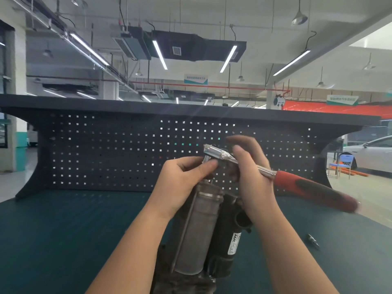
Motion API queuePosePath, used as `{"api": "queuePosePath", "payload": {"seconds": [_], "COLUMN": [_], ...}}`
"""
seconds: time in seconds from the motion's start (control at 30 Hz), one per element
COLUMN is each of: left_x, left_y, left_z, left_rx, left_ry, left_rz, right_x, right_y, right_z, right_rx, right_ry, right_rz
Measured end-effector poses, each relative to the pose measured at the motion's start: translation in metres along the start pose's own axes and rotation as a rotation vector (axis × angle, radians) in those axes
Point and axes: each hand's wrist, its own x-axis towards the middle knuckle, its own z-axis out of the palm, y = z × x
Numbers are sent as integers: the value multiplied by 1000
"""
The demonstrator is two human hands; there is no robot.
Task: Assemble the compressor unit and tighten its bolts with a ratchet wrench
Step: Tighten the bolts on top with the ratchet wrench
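Where hands meet ratchet wrench (pixel 275 175), bolts hide (blurred).

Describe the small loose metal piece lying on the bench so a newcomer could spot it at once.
Start at the green bench mat below the black pegboard. Look right of the compressor unit, past the right forearm. The small dark metal bit lies there alone, far shorter than the red-handled ratchet wrench above it.

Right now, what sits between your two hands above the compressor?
In the head view, the ratchet wrench's metal head lies between the left hand and right hand, over the compressor's top end.
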Motion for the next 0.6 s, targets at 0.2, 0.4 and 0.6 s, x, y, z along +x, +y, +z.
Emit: {"api": "queuePosePath", "payload": {"seconds": [0.2,0.4,0.6], "left_x": [-1,0,-2], "left_y": [6,3,5], "left_z": [-5,-4,-4], "left_rx": [-52,-48,-31], "left_ry": [-24,0,-69], "left_rz": [12,-14,0], "right_x": [-6,-2,-5], "right_y": [-8,5,-14], "right_z": [11,-6,9], "right_rx": [-340,76,-413], "right_ry": [-25,-21,-52], "right_rz": [-434,133,-415]}}
